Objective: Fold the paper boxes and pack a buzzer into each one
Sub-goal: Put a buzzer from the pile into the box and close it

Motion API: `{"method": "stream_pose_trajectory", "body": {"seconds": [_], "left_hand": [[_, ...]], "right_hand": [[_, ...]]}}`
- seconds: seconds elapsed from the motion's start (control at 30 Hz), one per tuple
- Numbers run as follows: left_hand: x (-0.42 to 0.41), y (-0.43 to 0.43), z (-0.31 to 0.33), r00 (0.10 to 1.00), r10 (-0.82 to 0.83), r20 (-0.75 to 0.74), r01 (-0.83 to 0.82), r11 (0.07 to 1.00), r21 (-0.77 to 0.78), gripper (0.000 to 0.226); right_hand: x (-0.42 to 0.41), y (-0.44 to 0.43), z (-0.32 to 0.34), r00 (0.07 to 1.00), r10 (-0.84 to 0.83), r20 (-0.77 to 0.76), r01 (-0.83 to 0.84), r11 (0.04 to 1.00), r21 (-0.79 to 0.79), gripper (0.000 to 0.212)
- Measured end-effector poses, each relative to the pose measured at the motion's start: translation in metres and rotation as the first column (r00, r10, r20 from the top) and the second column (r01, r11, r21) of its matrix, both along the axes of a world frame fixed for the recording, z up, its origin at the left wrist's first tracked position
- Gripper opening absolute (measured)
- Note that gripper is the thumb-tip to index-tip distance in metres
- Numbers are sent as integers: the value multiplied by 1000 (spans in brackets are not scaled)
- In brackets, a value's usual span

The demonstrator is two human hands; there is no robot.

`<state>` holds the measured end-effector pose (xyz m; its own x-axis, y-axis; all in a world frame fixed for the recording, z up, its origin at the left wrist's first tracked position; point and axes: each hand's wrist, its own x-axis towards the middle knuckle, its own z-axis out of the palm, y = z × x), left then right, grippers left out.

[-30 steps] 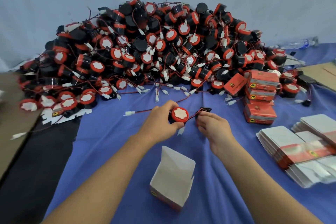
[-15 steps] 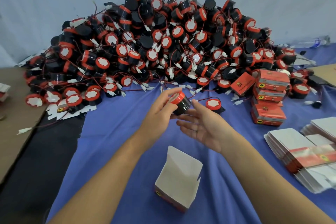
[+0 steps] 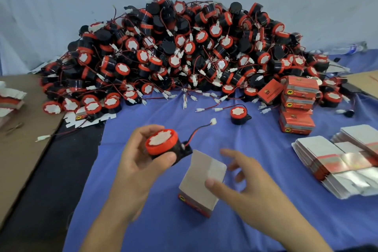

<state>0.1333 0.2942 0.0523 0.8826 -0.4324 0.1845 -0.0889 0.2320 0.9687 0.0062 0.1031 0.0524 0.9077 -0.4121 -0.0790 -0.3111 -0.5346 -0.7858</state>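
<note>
My left hand (image 3: 137, 157) gripped the buzzer (image 3: 161, 146); right hand (image 3: 243, 184) spread, empty. Dangling lead (image 3: 196, 131) could've snagged the box (image 3: 193, 191) flap.

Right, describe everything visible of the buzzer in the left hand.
The buzzer is a black plastic cylinder with a red rim and a white scalloped sticker on its face, tilted toward the camera. A black mounting tab juts right; a red-black lead arcs up to a white connector. The left hand grips it.
</note>
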Motion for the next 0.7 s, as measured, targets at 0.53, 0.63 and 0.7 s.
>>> {"method": "stream_pose_trajectory", "body": {"seconds": [0.53,0.63,0.7], "left_hand": [[-52,19,-5,907,-159,389,0,926,378,56],[-55,22,-4,881,-139,452,-75,903,423,55],[-56,22,2,868,-138,477,-112,882,458,55]], "right_hand": [[6,4,-22,974,-155,166,117,968,221,36],[-15,-3,-11,949,-225,221,95,872,480,46],[-28,-8,0,933,-218,287,-95,621,778,49]]}}
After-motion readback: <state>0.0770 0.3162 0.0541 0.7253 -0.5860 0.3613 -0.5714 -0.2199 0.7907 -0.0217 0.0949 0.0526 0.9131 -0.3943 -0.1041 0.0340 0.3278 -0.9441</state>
